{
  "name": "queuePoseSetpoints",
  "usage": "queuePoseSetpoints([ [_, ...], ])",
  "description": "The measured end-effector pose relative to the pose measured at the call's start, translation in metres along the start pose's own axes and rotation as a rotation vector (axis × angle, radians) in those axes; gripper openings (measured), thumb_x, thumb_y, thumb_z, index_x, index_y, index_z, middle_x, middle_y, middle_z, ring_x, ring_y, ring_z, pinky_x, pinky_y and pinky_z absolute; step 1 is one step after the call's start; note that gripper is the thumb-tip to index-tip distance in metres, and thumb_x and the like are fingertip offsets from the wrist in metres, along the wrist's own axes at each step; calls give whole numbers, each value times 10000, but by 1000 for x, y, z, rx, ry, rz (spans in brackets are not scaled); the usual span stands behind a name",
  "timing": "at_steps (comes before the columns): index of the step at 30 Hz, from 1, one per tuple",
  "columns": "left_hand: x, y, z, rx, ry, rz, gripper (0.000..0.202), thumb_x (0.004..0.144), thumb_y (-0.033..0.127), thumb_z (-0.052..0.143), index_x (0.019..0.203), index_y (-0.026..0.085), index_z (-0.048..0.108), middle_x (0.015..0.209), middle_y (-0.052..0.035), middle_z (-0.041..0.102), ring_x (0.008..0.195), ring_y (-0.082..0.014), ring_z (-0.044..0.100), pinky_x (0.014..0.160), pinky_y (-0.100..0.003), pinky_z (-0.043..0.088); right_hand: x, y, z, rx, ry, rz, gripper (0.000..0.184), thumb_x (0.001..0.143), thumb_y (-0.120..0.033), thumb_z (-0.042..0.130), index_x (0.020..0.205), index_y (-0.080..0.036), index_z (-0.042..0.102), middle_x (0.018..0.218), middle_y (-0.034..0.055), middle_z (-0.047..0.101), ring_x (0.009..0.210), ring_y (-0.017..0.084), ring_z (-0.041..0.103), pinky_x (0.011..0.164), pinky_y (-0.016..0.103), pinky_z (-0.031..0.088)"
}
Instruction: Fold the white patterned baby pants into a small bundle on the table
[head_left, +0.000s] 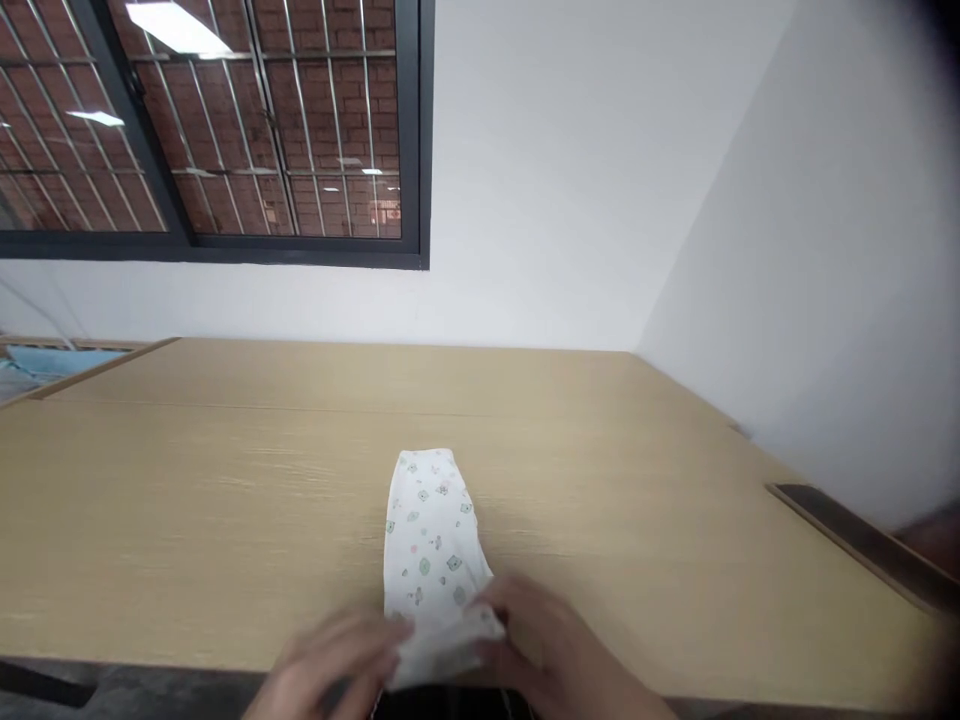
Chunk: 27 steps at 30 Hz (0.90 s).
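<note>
A white cloth with small green and pink printed motifs lies lengthwise on the wooden table, its narrow end pointing away from me. It looks like a folded garment, though its exact kind cannot be made out. At its near end, by the table's front edge, the fabric is lifted and turned up between both hands. My left hand pinches the left corner of that end. On the other side, my right hand has its fingers closed on the right corner. Both hands are blurred by motion.
The light wooden table reaches back to a white wall. A barred window with a dark frame is at upper left. Blue material shows beyond the table's left edge. A dark slot runs along the right side.
</note>
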<state>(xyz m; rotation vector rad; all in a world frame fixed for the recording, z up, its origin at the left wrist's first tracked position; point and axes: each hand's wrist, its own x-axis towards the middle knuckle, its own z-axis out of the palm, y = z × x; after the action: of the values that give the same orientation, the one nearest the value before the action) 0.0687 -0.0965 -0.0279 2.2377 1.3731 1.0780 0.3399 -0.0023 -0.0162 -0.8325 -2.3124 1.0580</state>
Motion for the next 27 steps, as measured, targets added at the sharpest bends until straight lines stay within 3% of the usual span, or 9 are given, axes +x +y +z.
queuePoseSetpoints([
  [3,43,-10,-16,157,123,-93,275,996,307,481,1226,304,631,1175,-3,719,1058,-170,683,899,-315,580,43,-4,-14,132,202,69,277,890,-462,640,1055,-241,616,827,17,640,736,188,612,664,316,523],
  [6,93,-34,-17,263,116,-150,306,1010,270,405,1216,225,626,1197,-44,708,1093,-186,659,952,-350,532,97,20,-12,223,301,73,287,873,-400,634,1064,-196,573,866,30,628,772,182,619,680,304,527],
  [9,138,-56,-10,374,68,-189,326,988,158,363,1136,164,654,1102,-68,734,1019,-178,676,901,-310,524,144,52,-8,66,363,180,233,878,-310,579,1068,-176,560,879,57,656,777,191,641,679,309,540],
  [12,158,-62,2,477,62,-230,324,937,71,360,1010,96,674,1018,-137,735,977,-226,681,887,-367,524,169,71,-10,-100,399,261,283,880,-266,543,1142,-161,562,966,112,688,881,237,668,801,387,553],
  [15,140,-51,28,576,90,-246,332,926,86,377,1128,23,633,1232,-255,647,1145,-333,620,978,-511,476,167,69,-15,-186,452,201,406,928,-295,483,1302,-139,515,1258,191,620,1205,294,573,1040,477,442],
  [17,109,-43,57,624,109,-195,387,951,191,421,1286,65,567,1380,-224,570,1243,-359,562,1012,-521,466,154,56,-17,-265,387,66,481,984,-360,424,1408,-136,460,1444,188,507,1375,286,434,1156,477,322],
  [19,72,-42,92,781,207,-50,486,929,320,498,1372,123,515,1403,-175,570,1266,-372,546,987,-507,494,136,38,-14,-317,174,-105,529,1027,-423,358,1495,-179,397,1555,134,410,1455,262,333,1207,466,245],
  [23,19,-65,150,937,362,111,487,843,401,620,1255,140,619,1227,-181,680,1125,-377,632,881,-484,529,105,11,7,-276,-270,-349,504,1060,-409,299,1542,-269,350,1620,53,303,1499,216,252,1228,414,228],
  [27,7,-80,162,886,367,119,455,845,434,647,1222,180,645,1093,-152,725,1011,-341,667,854,-477,532,103,22,32,-312,-382,-431,472,1047,-394,359,1497,-276,440,1584,56,373,1481,230,302,1230,412,225],
])
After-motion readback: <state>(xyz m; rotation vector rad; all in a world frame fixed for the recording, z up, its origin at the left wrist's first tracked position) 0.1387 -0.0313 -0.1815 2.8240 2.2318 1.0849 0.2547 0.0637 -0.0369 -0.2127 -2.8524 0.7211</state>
